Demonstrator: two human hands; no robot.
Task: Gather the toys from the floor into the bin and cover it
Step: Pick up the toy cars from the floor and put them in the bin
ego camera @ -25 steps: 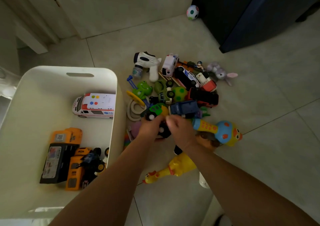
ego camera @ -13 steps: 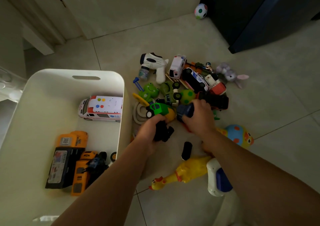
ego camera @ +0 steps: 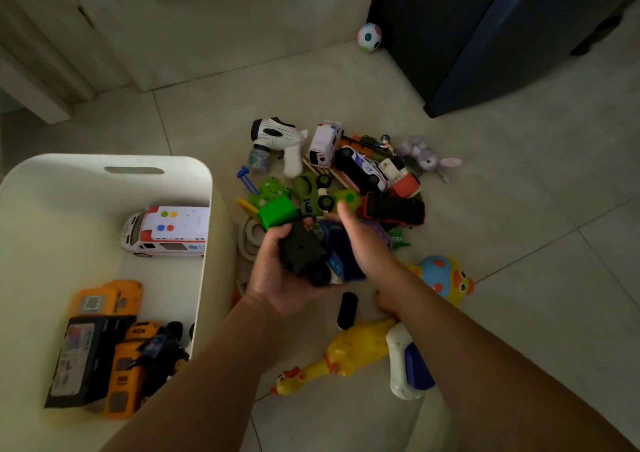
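Note:
A white bin (ego camera: 204,188) stands at the left with a white ambulance (ego camera: 166,231), orange trucks (ego camera: 114,347) and a dark box inside. A heap of toys (ego camera: 346,181) lies on the floor to its right. Just right of the bin's rim, my left hand (ego camera: 277,278) is palm up, holding a dark truck with a green bed (ego camera: 294,240). My right hand (ego camera: 363,243) presses a blue toy car (ego camera: 341,257) against that truck. Both toys are lifted off the floor. No lid is in view.
A yellow rubber chicken (ego camera: 339,354), a white and blue toy (ego camera: 405,365) and a small black piece (ego camera: 347,309) lie under my arms. A blue and yellow duck toy (ego camera: 443,278) sits right. A spotted ball (ego camera: 369,37) rests by dark furniture (ego camera: 485,35).
Both hands have lifted from the heap and come together, the left turned palm up with the dark truck, the right bringing the blue car against it. The view has shifted slightly.

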